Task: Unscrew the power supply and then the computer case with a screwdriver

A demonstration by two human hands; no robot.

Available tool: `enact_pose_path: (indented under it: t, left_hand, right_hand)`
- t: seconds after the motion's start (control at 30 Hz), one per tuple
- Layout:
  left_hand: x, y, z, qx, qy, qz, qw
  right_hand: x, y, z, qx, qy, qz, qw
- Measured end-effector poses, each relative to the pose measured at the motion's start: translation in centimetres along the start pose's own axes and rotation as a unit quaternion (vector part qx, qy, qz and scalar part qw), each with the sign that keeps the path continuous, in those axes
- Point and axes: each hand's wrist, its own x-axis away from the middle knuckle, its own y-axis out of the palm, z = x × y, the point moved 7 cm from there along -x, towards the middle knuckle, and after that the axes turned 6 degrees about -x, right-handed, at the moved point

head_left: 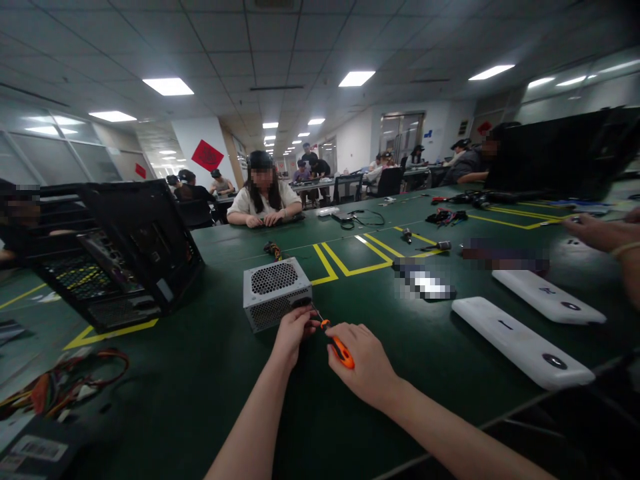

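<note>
A grey metal power supply unit [278, 293] with a honeycomb vent on top rests on the green table, in front of my hands. My right hand [367, 363] is wrapped round the orange-and-black handle of a screwdriver [343, 353]. Its thin shaft points up and left, toward the unit's near right corner. Beside that corner, my left hand [294, 331] has its fingers drawn together close to the shaft. What those fingers pinch, if anything, is too small to make out. Bundled cables [273, 250] come out behind the unit.
On the left stands an open black computer case [125, 257], with loose cables [75, 383] nearer me. To the right lie two white elongated devices [520, 340] and a blurred-out phone [425, 280]. A co-worker [263, 190] sits opposite; another person's hand [595, 230] reaches in at right.
</note>
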Motion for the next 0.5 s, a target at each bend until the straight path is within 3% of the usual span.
enact_pose_path:
  t: [0.17, 0.37, 0.5]
  left_hand:
    - [0.10, 0.00, -0.10, 0.071, -0.020, 0.034, 0.997]
    - [0.15, 0.27, -0.28, 0.192, -0.085, -0.016, 0.977]
    - [0.09, 0.12, -0.11, 0.218, -0.088, -0.012, 0.972]
  right_hand:
    - [-0.03, 0.25, -0.38, 0.043, -0.013, -0.019, 0.999]
    - [-0.11, -0.30, 0.31, -0.037, 0.021, 0.015, 0.999]
    - [0.07, 0.32, -0.08, 0.003, -0.016, -0.015, 1.000]
